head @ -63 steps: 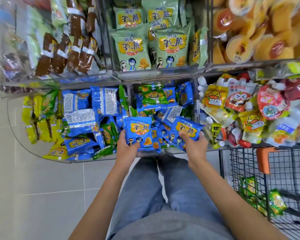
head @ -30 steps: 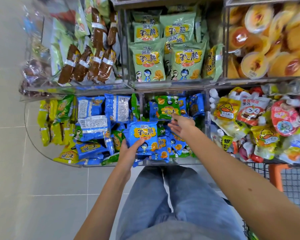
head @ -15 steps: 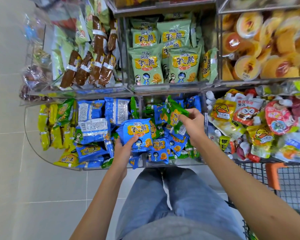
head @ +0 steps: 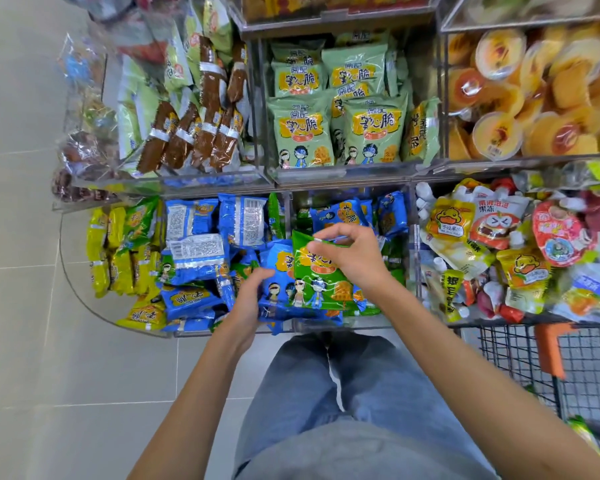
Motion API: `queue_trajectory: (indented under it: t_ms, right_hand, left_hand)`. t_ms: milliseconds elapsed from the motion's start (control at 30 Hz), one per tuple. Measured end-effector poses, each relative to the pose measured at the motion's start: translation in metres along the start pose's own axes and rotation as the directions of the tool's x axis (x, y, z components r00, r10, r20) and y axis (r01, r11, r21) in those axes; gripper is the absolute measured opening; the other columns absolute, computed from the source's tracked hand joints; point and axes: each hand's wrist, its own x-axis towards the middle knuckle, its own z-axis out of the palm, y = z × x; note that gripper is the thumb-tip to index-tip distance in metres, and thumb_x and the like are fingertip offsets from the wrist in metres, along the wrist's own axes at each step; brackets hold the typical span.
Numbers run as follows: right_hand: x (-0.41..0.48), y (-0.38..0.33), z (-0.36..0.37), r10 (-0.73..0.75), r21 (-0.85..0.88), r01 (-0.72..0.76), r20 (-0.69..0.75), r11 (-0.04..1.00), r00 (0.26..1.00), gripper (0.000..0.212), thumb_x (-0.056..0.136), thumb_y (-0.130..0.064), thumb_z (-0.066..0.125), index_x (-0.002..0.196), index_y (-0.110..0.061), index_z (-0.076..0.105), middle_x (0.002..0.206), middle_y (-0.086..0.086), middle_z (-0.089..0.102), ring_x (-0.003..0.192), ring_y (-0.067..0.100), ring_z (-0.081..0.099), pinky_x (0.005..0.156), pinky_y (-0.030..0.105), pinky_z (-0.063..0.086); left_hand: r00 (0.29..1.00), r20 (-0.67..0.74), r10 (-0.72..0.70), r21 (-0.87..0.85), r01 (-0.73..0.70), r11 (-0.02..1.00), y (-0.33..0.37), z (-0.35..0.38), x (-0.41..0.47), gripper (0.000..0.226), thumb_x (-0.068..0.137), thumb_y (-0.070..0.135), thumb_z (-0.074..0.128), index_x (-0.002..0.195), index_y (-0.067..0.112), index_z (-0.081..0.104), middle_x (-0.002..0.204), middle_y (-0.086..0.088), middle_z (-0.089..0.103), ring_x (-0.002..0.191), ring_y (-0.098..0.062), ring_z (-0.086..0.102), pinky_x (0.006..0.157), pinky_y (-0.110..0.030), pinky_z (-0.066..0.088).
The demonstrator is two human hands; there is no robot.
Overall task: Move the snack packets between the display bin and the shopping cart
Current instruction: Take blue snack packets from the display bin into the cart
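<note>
Since a moment ago, lowered green packet (head: 321, 277) onto blue packet (head: 274, 296) (both over the display bin (head: 413, 216)), right hand (head: 355, 259) fingers pinching its top edge, left hand (head: 252, 299) fingers curled round the blue one.

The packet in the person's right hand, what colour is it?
The packet is bright green with a yellow label and cartoon figures; head view.

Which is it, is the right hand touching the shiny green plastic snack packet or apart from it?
Touching. The head view shows the right hand pinching the top edge of the shiny green plastic snack packet.
</note>
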Motion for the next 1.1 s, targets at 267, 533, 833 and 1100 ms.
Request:
queue_trajectory:
  t_ms: [267,533,833,1100]
  right_hand:
    - [-0.002,0.007,0.034,0.051,0.199,-0.057,0.036,0.978,0.998,0.010,0.089,-0.023,0.058,0.086,-0.024,0.068,0.095,-0.016,0.063,0.084,-0.015,0.055,0.072,0.003,0.038]
    - [0.006,0.104,0.012,0.550,-0.066,-0.576,-0.222,0.815,0.805,0.021,0.086,-0.025,0.064,0.094,-0.011,0.051,0.091,0.006,0.051,0.084,0.024,0.050,0.082,0.032,0.040]
    - [0.012,0.139,0.030,0.495,-0.304,-0.551,-0.244,0.777,0.834,0.056,0.073,-0.030,0.078,0.118,-0.011,0.050,0.123,0.012,0.053,0.104,0.029,0.058,0.088,0.038,0.048]
    - [-0.006,0.118,0.010,0.463,-0.076,-0.492,-0.239,0.867,0.853,0.040,0.079,-0.014,0.072,0.071,-0.019,0.033,0.076,0.001,0.048,0.068,0.020,0.048,0.056,0.028,0.035]
  left_hand:
    - [0.996,0.082,-0.026,0.103,0.018,0.995,-0.003,0.008,-0.008,0.066,0.051,0.040,0.082,0.111,0.027,0.058,0.088,0.009,0.075,0.076,-0.007,0.071,0.055,-0.022,0.054]
    - [0.993,-0.097,-0.067,0.043,0.071,0.997,-0.022,-0.027,-0.011,0.052,0.052,0.039,0.075,0.099,0.030,0.056,0.073,0.021,0.070,0.065,0.001,0.067,0.063,-0.027,0.048]
    - [0.984,-0.152,-0.096,0.032,0.102,0.994,-0.032,-0.030,-0.018,0.078,0.061,0.036,0.077,0.131,0.018,0.049,0.120,-0.004,0.065,0.106,-0.022,0.063,0.093,-0.042,0.050]
    - [0.986,-0.162,-0.032,0.033,0.038,0.999,-0.023,-0.022,-0.029,0.092,0.058,0.034,0.083,0.138,0.017,0.042,0.131,-0.005,0.058,0.118,-0.026,0.056,0.099,-0.047,0.045]
